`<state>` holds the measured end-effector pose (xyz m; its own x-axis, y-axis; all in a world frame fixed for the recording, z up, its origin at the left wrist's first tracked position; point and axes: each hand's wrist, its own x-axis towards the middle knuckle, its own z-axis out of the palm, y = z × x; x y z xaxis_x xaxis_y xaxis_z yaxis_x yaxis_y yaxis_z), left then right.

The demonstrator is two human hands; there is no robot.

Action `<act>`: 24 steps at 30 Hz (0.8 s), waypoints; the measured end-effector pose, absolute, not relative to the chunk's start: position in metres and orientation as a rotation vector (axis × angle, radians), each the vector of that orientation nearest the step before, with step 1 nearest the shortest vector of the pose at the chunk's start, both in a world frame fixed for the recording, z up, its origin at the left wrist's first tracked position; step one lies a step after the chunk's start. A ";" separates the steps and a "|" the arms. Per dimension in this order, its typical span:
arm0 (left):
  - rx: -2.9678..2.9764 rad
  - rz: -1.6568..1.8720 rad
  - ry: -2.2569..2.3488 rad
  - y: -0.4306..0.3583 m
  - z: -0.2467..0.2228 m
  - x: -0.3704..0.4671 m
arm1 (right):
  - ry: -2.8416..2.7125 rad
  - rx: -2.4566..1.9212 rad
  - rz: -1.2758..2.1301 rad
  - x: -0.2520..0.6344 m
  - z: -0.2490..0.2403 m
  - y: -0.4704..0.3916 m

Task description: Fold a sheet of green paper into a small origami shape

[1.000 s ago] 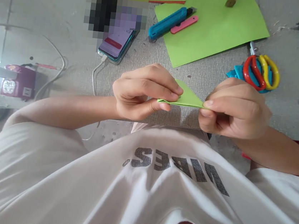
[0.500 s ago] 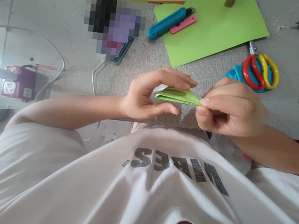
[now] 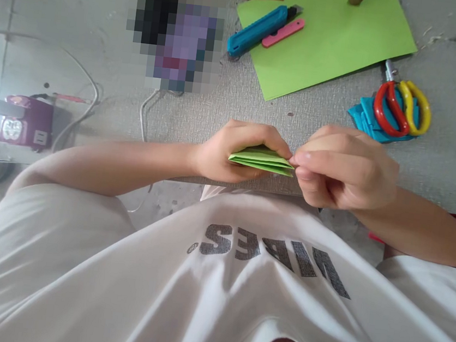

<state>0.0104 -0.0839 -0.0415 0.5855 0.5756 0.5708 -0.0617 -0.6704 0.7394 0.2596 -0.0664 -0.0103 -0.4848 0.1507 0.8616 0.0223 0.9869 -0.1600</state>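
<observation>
A small piece of folded green paper is held just above the front part of the table, its layers slightly apart at the right end. Around it curls my left hand, fingers over the far side and thumb hidden beneath the near side. My right hand is closed in a pinch, thumb and forefinger tips at the paper's upper right corner. The fingertips cover that corner.
A large green sheet lies beyond my hands, with a blue utility knife and pink cutter on its left edge. Red-and-yellow-handled scissors rest on folded blue pieces. A purple box and cable are left.
My left fingers and thumb have closed in around the folded paper, which was held only by my right hand. The paper has shifted slightly left, and its right-hand layers have spread.
</observation>
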 end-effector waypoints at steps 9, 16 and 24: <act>2.166 1.105 0.432 -0.089 -0.041 0.014 | -2.297 -0.141 0.100 0.277 0.010 -0.057; 2.157 1.131 0.482 -0.092 -0.038 0.014 | -2.242 -0.322 -0.050 0.263 0.022 -0.067; 2.232 1.117 0.509 -0.091 -0.039 0.013 | -2.420 -0.296 0.126 0.269 0.039 -0.073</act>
